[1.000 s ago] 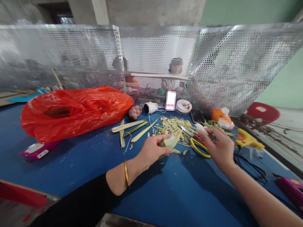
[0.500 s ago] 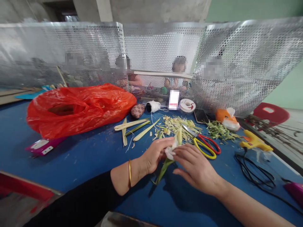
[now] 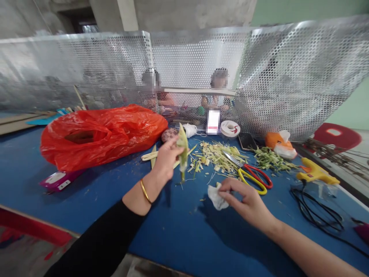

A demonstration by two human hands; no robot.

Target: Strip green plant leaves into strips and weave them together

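My left hand (image 3: 165,161) pinches a pale green husk piece (image 3: 183,148), held roughly upright above the blue table. A crumpled white tissue (image 3: 217,197) is gripped between the thumb and fingers of my right hand (image 3: 240,198), low over the table. Behind my right hand lie scissors (image 3: 255,177) with one red and one yellow handle, their blades resting on a heap of pale green cut scraps (image 3: 217,156). More pale husk strips (image 3: 149,156) lie partly hidden behind my left hand.
A red plastic bag (image 3: 115,134) fills the left side of the blue table (image 3: 100,207). A yellow glue gun (image 3: 318,173) with a black cable, an orange tissue pack (image 3: 279,144) and a ribbon spool (image 3: 230,129) stand right and back. Two people sit behind the perforated metal screen (image 3: 178,57).
My hands have moved apart. My left hand has lifted the husk piece up and to the left, while my right hand has come away with the white tissue.
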